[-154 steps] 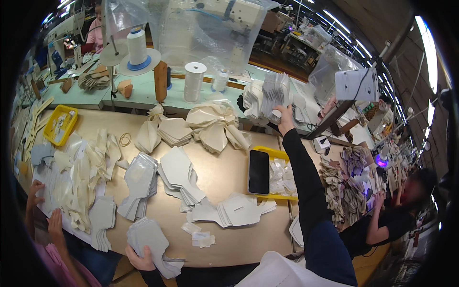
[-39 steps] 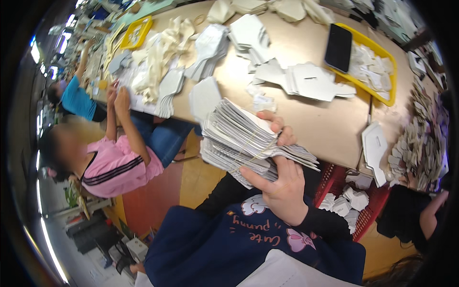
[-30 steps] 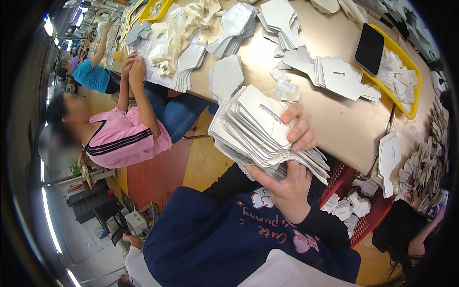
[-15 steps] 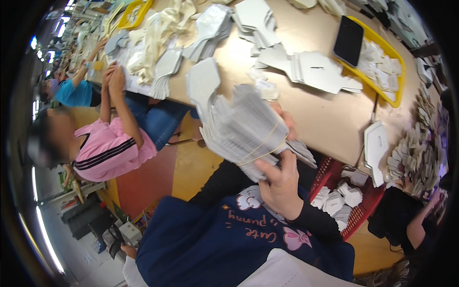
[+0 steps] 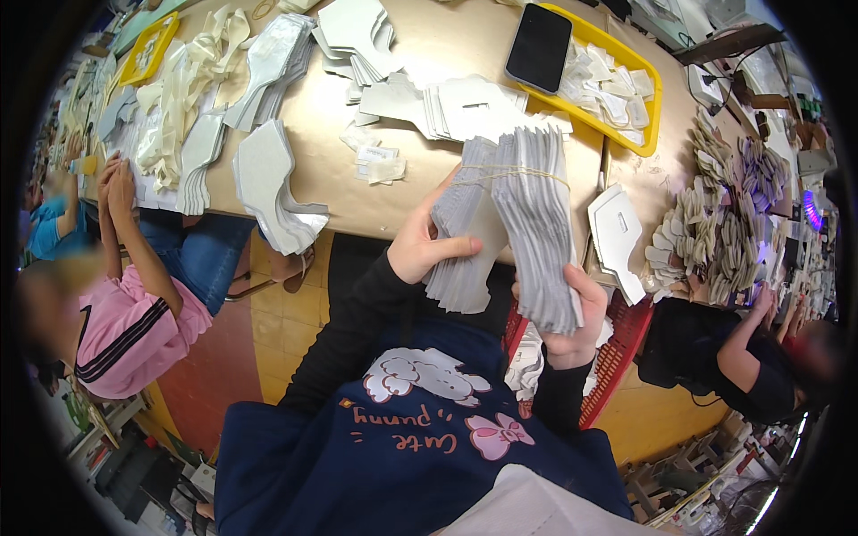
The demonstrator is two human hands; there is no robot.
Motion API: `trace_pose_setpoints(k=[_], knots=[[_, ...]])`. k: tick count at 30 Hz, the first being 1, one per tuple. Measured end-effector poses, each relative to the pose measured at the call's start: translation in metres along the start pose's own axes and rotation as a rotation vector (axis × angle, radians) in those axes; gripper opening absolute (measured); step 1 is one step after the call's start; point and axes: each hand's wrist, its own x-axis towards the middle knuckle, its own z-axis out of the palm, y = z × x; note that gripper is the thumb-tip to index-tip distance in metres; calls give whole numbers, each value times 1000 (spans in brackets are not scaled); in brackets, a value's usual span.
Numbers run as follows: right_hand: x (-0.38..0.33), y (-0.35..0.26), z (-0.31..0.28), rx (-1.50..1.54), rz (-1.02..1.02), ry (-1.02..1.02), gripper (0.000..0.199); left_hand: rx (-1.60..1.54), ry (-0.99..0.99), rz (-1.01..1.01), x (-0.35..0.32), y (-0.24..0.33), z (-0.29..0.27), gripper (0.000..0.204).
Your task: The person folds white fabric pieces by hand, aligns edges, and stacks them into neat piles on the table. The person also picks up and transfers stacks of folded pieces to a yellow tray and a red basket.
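A tan worktable [image 5: 429, 54] carries fanned stacks of grey die-cut pieces [image 5: 268, 192], a pile of cream strips [image 5: 192, 67], small paper tags [image 5: 375, 161], and a yellow tray [image 5: 648, 121] holding a black phone [image 5: 539, 47] and white cut pieces [image 5: 603, 85].

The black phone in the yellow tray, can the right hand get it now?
Probably not yet. The right hand is full, gripping the tied bundle of grey cut pieces, which also stands between it and the phone in the yellow tray.
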Motion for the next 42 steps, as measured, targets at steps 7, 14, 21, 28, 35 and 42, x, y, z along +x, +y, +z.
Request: trace_pose_setpoints(k=[7, 14, 21, 28, 35, 42], knots=[[-7, -19, 1, 453, 134, -132, 67, 53, -86, -49, -2, -1, -8, 96], [-5, -21, -5, 366, 174, -41, 52, -34, -69, -69, 0, -4, -7, 97], [-3, -20, -10, 326, 181, -129, 69, -55, -47, -89, -3, -8, -10, 98], [-2, -18, -2, 250, 146, -41, 57, -81, -46, -97, -4, -10, -16, 100], [1, -13, 4, 233, 143, 3, 52, -120, -47, -98, -6, -13, -19, 100], [4, -5, -5, 166, 119, 24, 47, -187, -55, -71, -7, -15, -16, 88]])
